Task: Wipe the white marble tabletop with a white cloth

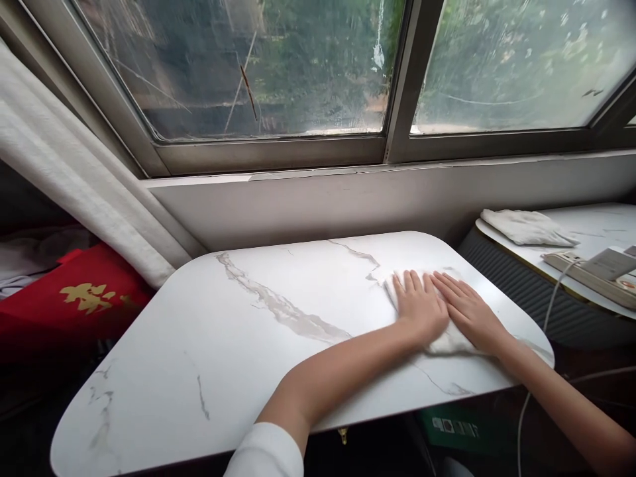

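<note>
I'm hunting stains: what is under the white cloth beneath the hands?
The white, grey-veined tabletop lies under the white fabric cloth; any marks it covers cannot be seen.

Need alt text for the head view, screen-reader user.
A person's left hand and right hand lie flat, side by side, on a white cloth near the right end of a white marble-patterned table. Behind is a window; at right, another white cloth lies on a second surface.

Seemingly a home: pale curtain (84, 179), metal-framed window (318, 73), marble-patterned table (163, 318).
</note>
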`<state>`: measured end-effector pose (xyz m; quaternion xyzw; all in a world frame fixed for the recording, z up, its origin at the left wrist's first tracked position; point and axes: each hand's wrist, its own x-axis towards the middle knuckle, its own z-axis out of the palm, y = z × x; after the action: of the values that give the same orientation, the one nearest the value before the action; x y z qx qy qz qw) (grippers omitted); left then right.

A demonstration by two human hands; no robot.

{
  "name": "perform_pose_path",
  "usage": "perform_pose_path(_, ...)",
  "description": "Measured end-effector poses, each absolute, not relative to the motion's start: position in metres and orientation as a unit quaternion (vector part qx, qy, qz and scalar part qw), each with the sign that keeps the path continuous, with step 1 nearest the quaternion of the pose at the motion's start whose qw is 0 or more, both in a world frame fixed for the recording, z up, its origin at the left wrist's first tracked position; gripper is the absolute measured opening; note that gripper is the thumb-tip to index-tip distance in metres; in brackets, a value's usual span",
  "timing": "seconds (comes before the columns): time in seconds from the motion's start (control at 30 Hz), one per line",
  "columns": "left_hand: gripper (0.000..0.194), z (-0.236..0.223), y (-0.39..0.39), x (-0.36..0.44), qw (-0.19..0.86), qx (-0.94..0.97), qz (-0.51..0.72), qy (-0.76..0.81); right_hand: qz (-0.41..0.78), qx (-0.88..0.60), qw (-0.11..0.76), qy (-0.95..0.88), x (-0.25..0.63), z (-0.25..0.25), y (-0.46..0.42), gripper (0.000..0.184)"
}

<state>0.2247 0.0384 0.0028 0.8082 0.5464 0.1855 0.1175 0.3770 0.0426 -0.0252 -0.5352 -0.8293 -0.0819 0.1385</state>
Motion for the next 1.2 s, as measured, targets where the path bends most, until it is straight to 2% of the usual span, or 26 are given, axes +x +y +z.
perform_pose_path(0.17,0.061,0.014,-0.012,0.24,0.175,0.851,0.138,0.475,-0.131,-0.517,0.17,-0.829,0.41,-0.032,-0.027,0.056)
perform_pose_path(0.33,0.061,0.015,-0.01,0.248,0.195,0.859,0.143,0.45,-0.126,-0.539,0.173,-0.815,0.421,-0.036,-0.031,0.055)
perform_pose_path(0.57,0.057,0.004,0.062,0.255,0.146,0.844,0.174,0.487,-0.098,-0.583,0.144,-0.793,0.42,-0.035,0.057,0.055)
perform_pose_path(0.87,0.051,0.0,0.173,0.242,0.105,0.799,0.186,0.561,-0.082,-0.561,0.125,-0.815,0.39,-0.021,0.188,0.053)
perform_pose_path(1.2,0.046,0.0,0.211,0.235,0.095,0.794,0.2,0.566,-0.064,-0.572,0.154,-0.803,0.378,-0.021,0.225,0.053)
